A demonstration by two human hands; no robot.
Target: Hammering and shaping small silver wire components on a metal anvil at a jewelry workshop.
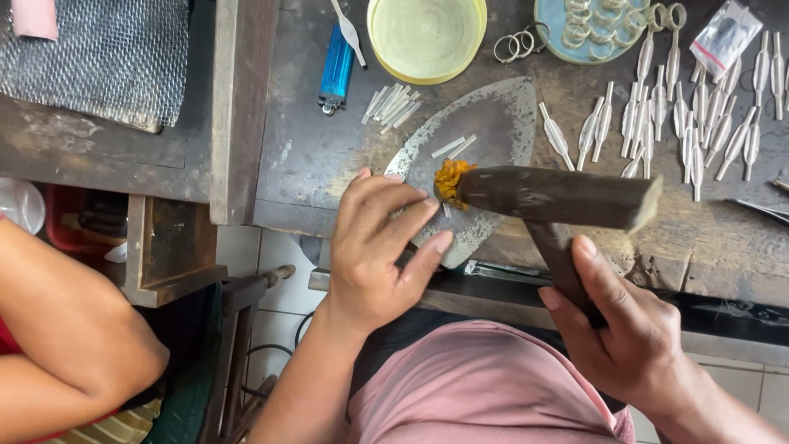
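My right hand [629, 329] grips the dark wooden handle of a hammer [559, 197] whose long dark head lies across a worn flat metal plate [493, 115] on the bench. My left hand [382, 247] rests on the near edge of that plate, fingertips pinched next to the hammer's orange, frayed face [450, 179]. What the fingers pinch is hidden. Two thin silver strips [454, 147] lie on the plate just beyond the hammer head.
Many flattened silver leaf-shaped pieces [699, 123] cover the bench at right. A small pile of silver strips [392, 104], a blue lighter [336, 72], a yellow-rimmed bowl [426, 37], a blue dish of rings [588, 29] and a wire mesh [99, 57] lie behind. Another person's arm [66, 329] is at left.
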